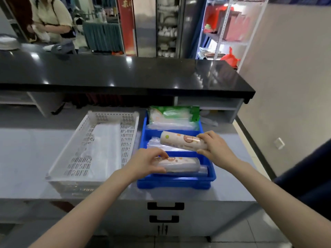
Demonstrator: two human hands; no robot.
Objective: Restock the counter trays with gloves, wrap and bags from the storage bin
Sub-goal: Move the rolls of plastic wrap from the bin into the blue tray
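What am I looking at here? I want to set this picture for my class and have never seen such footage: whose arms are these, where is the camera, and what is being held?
There is no machine here. The two bare arms belong to a person who wears one wide-angle camera on the head, so you look down at the work as they do. In front is a grey counter. On it stand a white perforated basket with clear plastic lying in it and, beside it, a blue tray with three compartments. The far compartment holds a green-topped packet. The left hand grips the end of a printed roll lying in the nearest compartment. The right hand grips a second roll, tilted over the middle compartment.
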